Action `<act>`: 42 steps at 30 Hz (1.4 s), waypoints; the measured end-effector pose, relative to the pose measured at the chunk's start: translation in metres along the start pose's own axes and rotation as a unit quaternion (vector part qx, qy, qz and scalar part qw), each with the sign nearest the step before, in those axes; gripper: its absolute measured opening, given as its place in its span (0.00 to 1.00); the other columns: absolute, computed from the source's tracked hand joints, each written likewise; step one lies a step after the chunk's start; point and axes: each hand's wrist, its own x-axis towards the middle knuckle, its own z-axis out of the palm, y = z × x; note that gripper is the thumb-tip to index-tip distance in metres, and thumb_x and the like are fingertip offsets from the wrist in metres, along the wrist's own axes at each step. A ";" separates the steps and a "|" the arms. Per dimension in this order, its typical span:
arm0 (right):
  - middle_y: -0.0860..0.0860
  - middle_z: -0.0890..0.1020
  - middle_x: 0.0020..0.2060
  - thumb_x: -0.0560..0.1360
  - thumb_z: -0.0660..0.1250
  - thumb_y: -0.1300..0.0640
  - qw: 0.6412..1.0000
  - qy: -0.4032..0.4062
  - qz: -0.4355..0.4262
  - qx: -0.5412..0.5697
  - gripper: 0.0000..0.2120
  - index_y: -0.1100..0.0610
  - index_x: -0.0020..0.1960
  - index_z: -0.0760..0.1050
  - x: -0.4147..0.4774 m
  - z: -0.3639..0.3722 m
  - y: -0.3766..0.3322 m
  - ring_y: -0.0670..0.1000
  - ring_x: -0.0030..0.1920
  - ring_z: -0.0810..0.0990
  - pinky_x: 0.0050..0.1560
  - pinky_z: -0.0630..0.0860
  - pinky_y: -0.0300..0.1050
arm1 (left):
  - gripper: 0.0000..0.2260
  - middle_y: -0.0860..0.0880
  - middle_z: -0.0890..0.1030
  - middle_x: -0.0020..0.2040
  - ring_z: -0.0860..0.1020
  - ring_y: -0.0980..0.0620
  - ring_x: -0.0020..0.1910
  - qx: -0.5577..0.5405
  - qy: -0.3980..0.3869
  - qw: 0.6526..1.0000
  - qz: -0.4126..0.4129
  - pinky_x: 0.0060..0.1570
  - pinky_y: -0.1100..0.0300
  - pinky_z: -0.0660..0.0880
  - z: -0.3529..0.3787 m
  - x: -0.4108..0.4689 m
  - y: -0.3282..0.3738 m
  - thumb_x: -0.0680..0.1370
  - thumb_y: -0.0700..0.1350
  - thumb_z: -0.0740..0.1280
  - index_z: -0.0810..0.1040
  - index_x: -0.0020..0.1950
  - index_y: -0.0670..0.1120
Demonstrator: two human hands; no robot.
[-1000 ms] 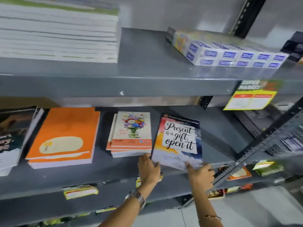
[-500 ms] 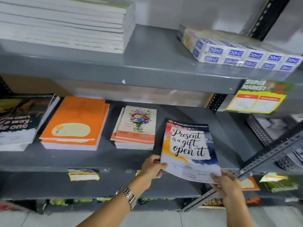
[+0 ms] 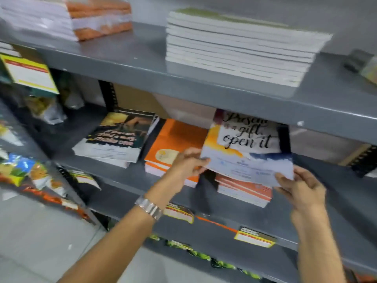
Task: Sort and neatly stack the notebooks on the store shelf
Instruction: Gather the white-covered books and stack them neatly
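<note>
Nearest to you, your left forearm reaches up from the lower left with a silver metal wristwatch (image 3: 150,207) on the wrist, and your right forearm rises at the lower right. Your left hand (image 3: 186,164) has its fingers closed on the lower left corner of the thin notebook with the white, orange and blue cover lettered "gift, open it" (image 3: 247,148), thumb on top of the cover. Your right hand (image 3: 302,187) pinches the lower right corner of the same notebook, thumb on the cover and the other fingers underneath. You hold the notebook in the air, tilted, above the front of the grey metal middle shelf (image 3: 228,211), its top edge hidden behind the lip of the shelf above. Yellow and red price tags (image 3: 255,238) hang on the shelf's front edge. Directly beneath the held notebook lies a short stack of notebooks with orange-red and white edges (image 3: 244,190). Just left of it, partly behind your left hand, sits a stack of plain orange notebooks with a pale oval label (image 3: 173,144). Further left rests a dark-covered stack of notebooks lettered "make one" (image 3: 116,137). On the grey upper shelf (image 3: 204,78) stands a tall pile of white-edged notebooks with a green top cover (image 3: 240,48), and at the far left another pile, white and orange (image 3: 67,17), blurred.
</note>
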 end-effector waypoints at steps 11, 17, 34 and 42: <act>0.50 0.78 0.38 0.70 0.68 0.70 0.986 -0.150 -0.017 -0.065 0.13 0.53 0.39 0.71 -0.005 0.294 0.083 0.54 0.42 0.77 0.42 0.77 0.49 | 0.06 0.47 0.79 0.43 0.78 0.51 0.44 0.125 0.158 0.979 0.023 0.39 0.67 0.78 -0.270 0.052 0.068 0.73 0.38 0.69 0.76 0.48 0.43; 0.62 0.83 0.49 0.68 0.67 0.67 0.971 -0.087 -0.015 -0.221 0.10 0.64 0.50 0.77 -0.015 0.370 0.126 0.62 0.50 0.80 0.47 0.77 0.50 | 0.08 0.42 0.79 0.42 0.77 0.49 0.35 0.224 0.248 0.942 -0.038 0.49 0.50 0.79 -0.345 0.098 0.041 0.70 0.40 0.72 0.76 0.34 0.48; 0.63 0.61 0.70 0.71 0.60 0.74 0.894 -0.180 0.008 -0.410 0.24 0.67 0.66 0.63 -0.041 0.388 0.151 0.62 0.58 0.75 0.58 0.76 0.54 | 0.59 0.45 0.44 0.78 0.46 0.46 0.77 0.624 -0.009 0.781 -0.015 0.76 0.47 0.49 -0.405 0.113 0.034 0.60 0.52 0.78 0.38 0.75 0.45; 0.62 0.70 0.65 0.71 0.63 0.70 0.898 -0.177 -0.037 -0.402 0.22 0.64 0.65 0.67 -0.045 0.382 0.159 0.61 0.62 0.74 0.60 0.76 0.51 | 0.56 0.47 0.56 0.77 0.56 0.47 0.75 0.611 -0.031 0.791 0.002 0.73 0.51 0.54 -0.414 0.117 0.052 0.58 0.49 0.80 0.47 0.76 0.48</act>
